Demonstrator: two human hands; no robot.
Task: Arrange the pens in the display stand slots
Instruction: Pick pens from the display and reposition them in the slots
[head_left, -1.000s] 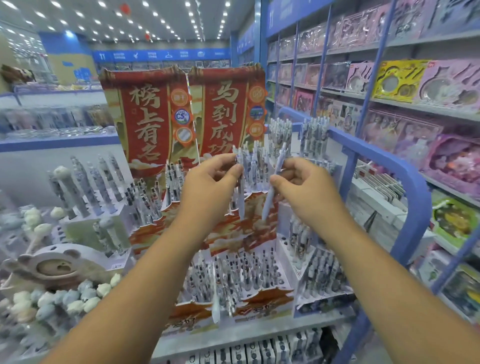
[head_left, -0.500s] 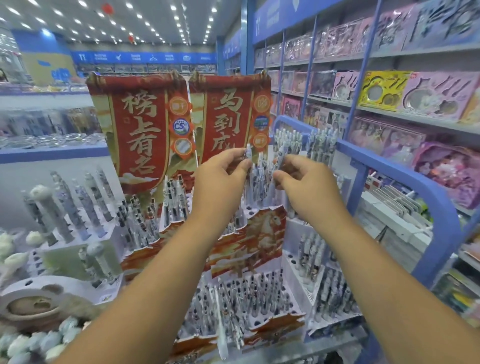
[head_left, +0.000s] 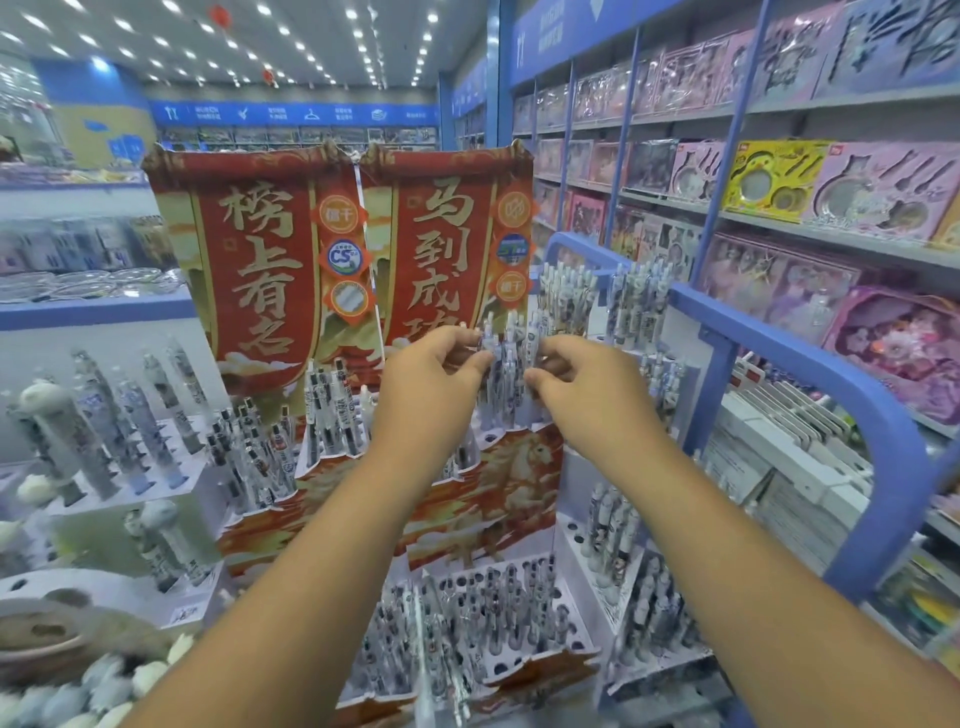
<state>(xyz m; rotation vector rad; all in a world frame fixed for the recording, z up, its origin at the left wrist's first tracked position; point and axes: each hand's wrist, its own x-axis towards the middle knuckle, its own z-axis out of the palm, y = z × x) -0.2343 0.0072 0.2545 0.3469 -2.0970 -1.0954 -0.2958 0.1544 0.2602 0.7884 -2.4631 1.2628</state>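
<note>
A red and gold tiered display stand (head_left: 498, 483) holds several white patterned pens upright in slots. My left hand (head_left: 431, 379) pinches the top of one white pen (head_left: 491, 358) at the stand's upper tier. My right hand (head_left: 582, 384) pinches a second white pen (head_left: 531, 349) just beside it. Both pens stand among the upper row of pens (head_left: 511, 374), their lower ends hidden by my hands. The lower tier (head_left: 498, 623) has several pens and some bare round slots.
Two red banners with gold characters (head_left: 260, 270) rise behind the stand. A blue rail (head_left: 810, 358) curves along the right, with shelves of pink boxed toys (head_left: 831, 176) beyond. Another pen display (head_left: 114, 447) and plush-topped items (head_left: 67, 691) sit at left.
Both hands have moved up and away from me with their pens, from in front of the stand to its upper row. The pens have gone from hanging free to standing among the others.
</note>
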